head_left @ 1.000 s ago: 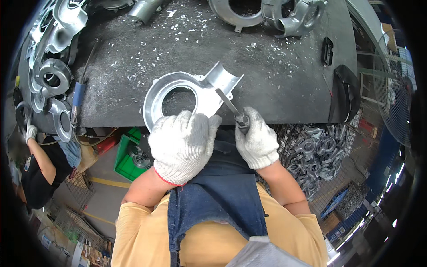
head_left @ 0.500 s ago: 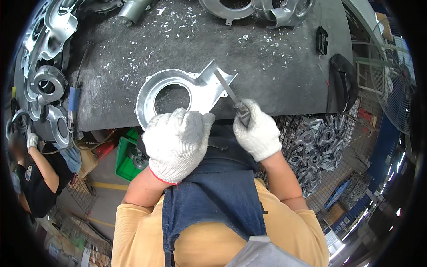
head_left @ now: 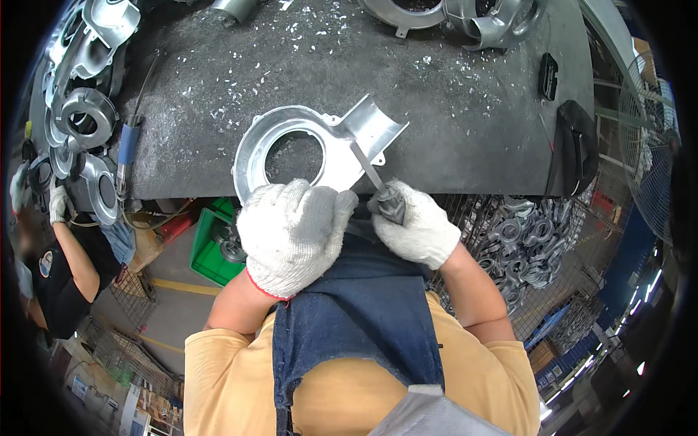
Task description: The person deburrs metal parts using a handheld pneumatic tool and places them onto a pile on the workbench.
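A shiny metal housing casting (head_left: pixel 251 145), with a round opening and a flared spout, lies on the dark table at its near edge. My left hand (head_left: pixel 294 225), in a white knit glove, is closed over the near rim of the casting and grips it; the fingertips are partly hidden. My right hand (head_left: pixel 418 224), also gloved, wraps round the grey handle of a flat file (head_left: pixel 368 166). The blade points up and left, its tip by the edge of the casting below the spout. Whether the two touch is hard to tell.
More castings (head_left: pixel 91 116) pile up at the left, others (head_left: pixel 418 18) at the far edge. A blue-handled tool (head_left: pixel 126 145) with a thin rod lies left. Metal chips dot the table (head_left: pixel 451 131). A wire bin of castings (head_left: pixel 520 240), green crate (head_left: pixel 211 251), black pouch (head_left: pixel 574 149) and co-worker (head_left: pixel 73 269) are nearby.
The file has come down and nearer from the spout to the casting's lower edge, with my right hand drawn slightly toward my left. The view has shifted a little; my left hand keeps its grip.
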The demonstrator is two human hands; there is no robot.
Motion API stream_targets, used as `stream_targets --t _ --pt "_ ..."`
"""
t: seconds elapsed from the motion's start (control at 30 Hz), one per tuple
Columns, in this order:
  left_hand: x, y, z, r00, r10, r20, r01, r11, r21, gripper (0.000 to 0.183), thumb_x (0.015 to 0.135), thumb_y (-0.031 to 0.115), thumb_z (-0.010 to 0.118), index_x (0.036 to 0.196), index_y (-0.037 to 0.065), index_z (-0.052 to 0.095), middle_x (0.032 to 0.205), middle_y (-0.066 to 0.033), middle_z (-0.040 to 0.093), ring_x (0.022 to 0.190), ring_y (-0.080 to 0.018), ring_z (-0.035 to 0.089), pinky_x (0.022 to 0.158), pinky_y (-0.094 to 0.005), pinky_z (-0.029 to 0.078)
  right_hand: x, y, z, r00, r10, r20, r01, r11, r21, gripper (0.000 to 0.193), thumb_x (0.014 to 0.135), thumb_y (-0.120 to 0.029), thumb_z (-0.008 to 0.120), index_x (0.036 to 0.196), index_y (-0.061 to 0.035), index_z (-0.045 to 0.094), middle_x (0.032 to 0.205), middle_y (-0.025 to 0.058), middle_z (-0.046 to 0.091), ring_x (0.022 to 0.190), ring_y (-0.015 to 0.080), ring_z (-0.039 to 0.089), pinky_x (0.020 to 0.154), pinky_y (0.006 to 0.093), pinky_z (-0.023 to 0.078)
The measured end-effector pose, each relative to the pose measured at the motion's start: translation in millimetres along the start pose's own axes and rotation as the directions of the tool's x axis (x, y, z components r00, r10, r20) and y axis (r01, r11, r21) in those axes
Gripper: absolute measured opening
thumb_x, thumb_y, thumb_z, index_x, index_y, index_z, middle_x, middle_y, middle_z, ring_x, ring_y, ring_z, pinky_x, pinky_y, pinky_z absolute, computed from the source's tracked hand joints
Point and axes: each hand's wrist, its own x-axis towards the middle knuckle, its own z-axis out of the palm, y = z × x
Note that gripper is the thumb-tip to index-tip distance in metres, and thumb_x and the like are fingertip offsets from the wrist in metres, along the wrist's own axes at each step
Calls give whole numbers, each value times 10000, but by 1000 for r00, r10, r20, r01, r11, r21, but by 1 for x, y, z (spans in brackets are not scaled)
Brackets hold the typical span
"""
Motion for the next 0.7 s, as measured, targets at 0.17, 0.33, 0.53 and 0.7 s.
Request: stream_targets --t 0.17,0.33,0.53,0.7 --pt "1 -5 -6 1000 -7 22 7 1000 2 254 903 184 874 808 129 645 703 -67 566 568 -292 587 554 -440 464 -3 -10 10 999 -11 -50 0 976 -217 265 956 -130 758 1205 -106 670 994 192 796 931 403 797 828 468 648" --pt "4 -3 -3 999 23 23 -22 999 -42 228 899 177 873 830 125 662 693 -59 564 565 -289 589 551 -438 462 1 -3 13 968 -102 -230 73 989 -129 253 972 -168 736 1206 -107 662 925 219 790 864 454 786 771 515 646" --pt "4 -1 -2 1000 14 -18 -15 1000 -15 242 893 190 885 809 130 666 678 -54 564 548 -281 580 538 -436 456 1 -1 13 942 -217 -257 151 955 -256 247 967 -102 737 1203 -74 670 911 215 787 823 417 795 723 471 654" --pt "10 9 2 996 -91 -27 90 996 -7 289 893 200 898 699 114 702 613 -81 579 530 -300 589 537 -442 439 8 5 11 683 -483 -547 74 792 -607 258 963 -154 805 1174 -72 680 981 138 794 790 340 804 668 418 644"
